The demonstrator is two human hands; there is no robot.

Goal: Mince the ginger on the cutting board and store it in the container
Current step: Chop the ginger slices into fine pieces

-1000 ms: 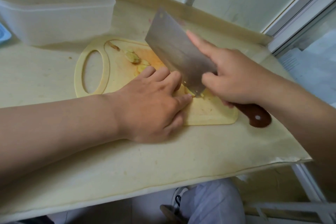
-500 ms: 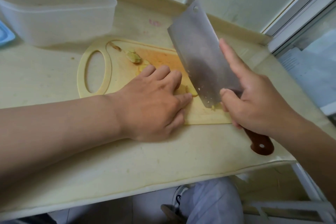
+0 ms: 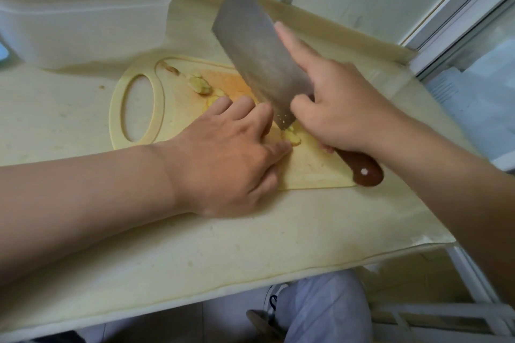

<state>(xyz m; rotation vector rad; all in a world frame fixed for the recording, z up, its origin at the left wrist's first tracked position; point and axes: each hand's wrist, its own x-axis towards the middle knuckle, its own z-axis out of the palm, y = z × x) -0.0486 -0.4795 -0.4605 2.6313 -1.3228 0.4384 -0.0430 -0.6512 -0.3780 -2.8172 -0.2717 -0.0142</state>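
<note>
Gripping the cleaver (image 3: 259, 50) by its handle, the right hand (image 3: 342, 108) held it over small, firm, probably slippery ginger (image 3: 291, 138) on the cutting board (image 3: 178, 120), which the left hand (image 3: 228, 153) pinned with curled fingertips.

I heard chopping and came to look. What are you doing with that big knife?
A person is cutting up ginger on a cutting board. The right hand grips the knife by its brown handle, with the blade's edge down beside the ginger. The left hand holds the ginger in place, its fingers close to the blade. A few slices lie farther back on the board. The plastic container stands at the back left.
</note>
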